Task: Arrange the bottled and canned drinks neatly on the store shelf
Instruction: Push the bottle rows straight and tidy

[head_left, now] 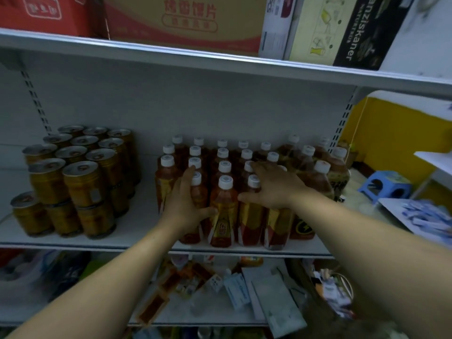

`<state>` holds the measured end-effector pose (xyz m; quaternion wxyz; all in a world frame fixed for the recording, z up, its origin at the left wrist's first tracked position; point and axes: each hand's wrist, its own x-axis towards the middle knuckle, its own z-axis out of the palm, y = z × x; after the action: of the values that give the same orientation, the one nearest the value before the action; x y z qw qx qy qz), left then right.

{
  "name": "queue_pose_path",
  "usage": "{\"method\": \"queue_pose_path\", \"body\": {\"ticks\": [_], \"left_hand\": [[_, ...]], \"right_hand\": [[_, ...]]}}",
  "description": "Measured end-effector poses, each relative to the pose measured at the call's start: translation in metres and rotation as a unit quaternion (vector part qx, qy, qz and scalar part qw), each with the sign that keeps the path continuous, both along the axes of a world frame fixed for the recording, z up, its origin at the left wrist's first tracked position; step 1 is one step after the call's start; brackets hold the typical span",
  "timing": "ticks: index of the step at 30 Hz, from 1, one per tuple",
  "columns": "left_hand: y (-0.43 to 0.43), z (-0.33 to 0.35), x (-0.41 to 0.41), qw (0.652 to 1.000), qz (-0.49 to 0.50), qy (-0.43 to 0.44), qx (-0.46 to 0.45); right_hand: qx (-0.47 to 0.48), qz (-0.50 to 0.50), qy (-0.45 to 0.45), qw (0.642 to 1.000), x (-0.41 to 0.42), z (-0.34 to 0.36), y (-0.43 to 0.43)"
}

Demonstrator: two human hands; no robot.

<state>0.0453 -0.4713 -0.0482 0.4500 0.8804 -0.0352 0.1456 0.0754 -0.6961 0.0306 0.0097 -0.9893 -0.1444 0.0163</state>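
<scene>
Amber tea bottles [223, 206] with white caps stand in several rows at the middle of the white shelf [137, 243]. My left hand [184, 204] holds a front-row bottle [199, 199], fingers up its left side and thumb reaching across to the neighbouring bottle. My right hand [271, 185] lies palm down over the bottles further right, fingers stretched across the caps and thumb against a front bottle's neck [253, 189]. Gold cans [83, 182] are stacked two high at the shelf's left. Darker-labelled bottles [318, 177] stand at the right end.
Cardboard cartons [186, 20] sit on the shelf above. The shelf below holds loose packets and boxes [244, 287]. A gap of bare shelf [144, 204] separates cans and bottles. A blue stool [384, 184] and a white table with blue packets [425, 216] are at the right.
</scene>
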Motion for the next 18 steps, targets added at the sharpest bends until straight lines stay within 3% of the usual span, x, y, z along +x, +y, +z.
{"method": "queue_pose_path", "body": {"ticks": [8, 12, 14, 18], "left_hand": [[0.015, 0.012, -0.001, 0.998, -0.03, 0.046, -0.031], [0.007, 0.032, -0.005, 0.991, 0.025, -0.001, 0.131], [-0.008, 0.048, -0.006, 0.982, 0.005, -0.017, 0.188], [-0.05, 0.07, -0.001, 0.946, -0.018, 0.016, 0.324]], "right_hand": [[-0.009, 0.001, -0.006, 1.0, 0.0, 0.003, -0.006], [-0.006, 0.038, -0.06, 0.997, 0.003, 0.014, -0.02], [0.013, 0.027, -0.087, 0.996, 0.012, 0.023, -0.035], [0.047, -0.009, -0.095, 0.994, 0.033, 0.035, -0.086]]}}
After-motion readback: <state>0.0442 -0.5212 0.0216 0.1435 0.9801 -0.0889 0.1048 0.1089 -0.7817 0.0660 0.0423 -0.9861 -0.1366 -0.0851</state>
